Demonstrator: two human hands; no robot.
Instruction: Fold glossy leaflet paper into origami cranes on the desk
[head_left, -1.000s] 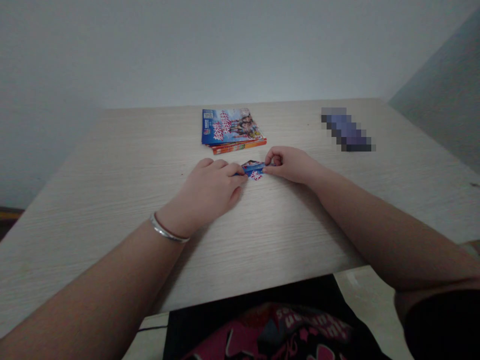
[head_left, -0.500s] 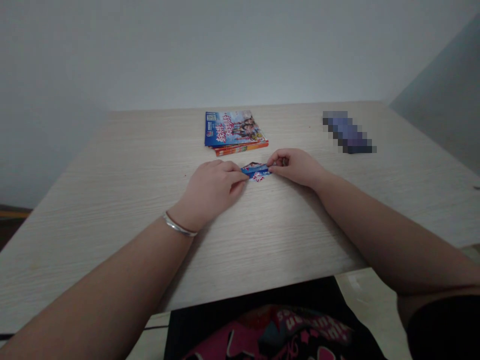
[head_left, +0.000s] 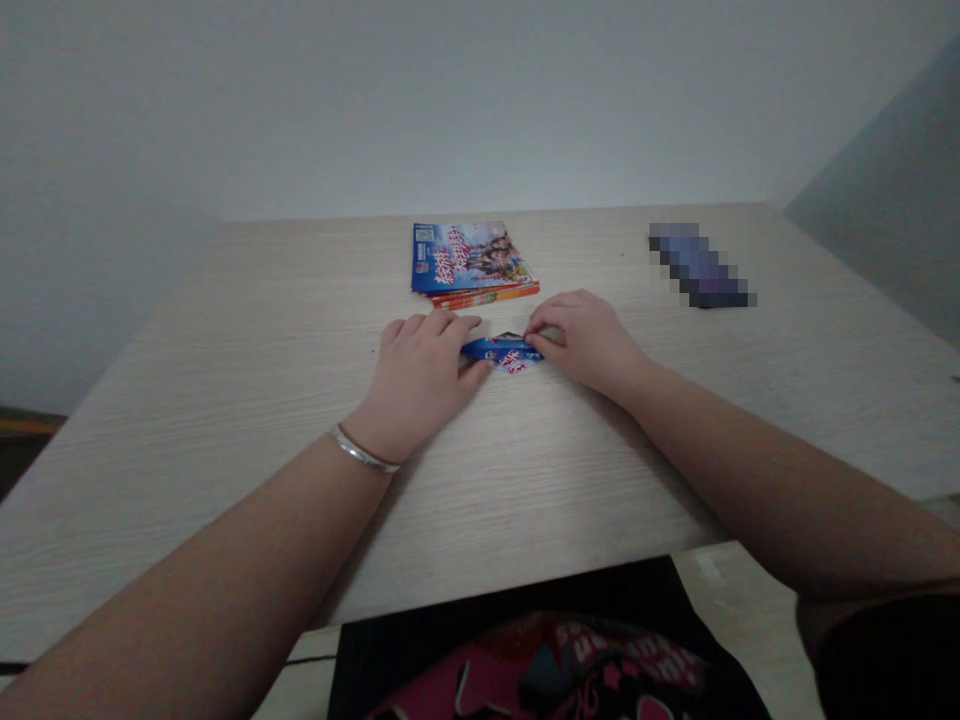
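A small folded paper [head_left: 512,358], glossy blue with red-and-white lettering, lies on the table between my hands. It is creased into a narrow strip with a pointed flap at its upper edge and another at its lower edge. My left hand [head_left: 427,365], a silver bangle on its wrist, straddles the strip's left end. Its thumb and index finger are apart there, the thumb near the lower edge. At the other end, my right hand [head_left: 585,340] pinches the upper right edge between thumb and fingertips. Its fingers partly cover that end.
Beyond my hands lies a stack of printed leaflets [head_left: 472,258], blue on top with orange edges below. A pixelated dark purple object [head_left: 701,265] rests at the back right. The pale wood-grain table [head_left: 247,400] ends at a wall [head_left: 480,100] behind.
My left index finger has lifted off the paper and spread away from the thumb. The paper has shifted slightly nearer to me. My right fingertips have moved a little left along its upper edge.
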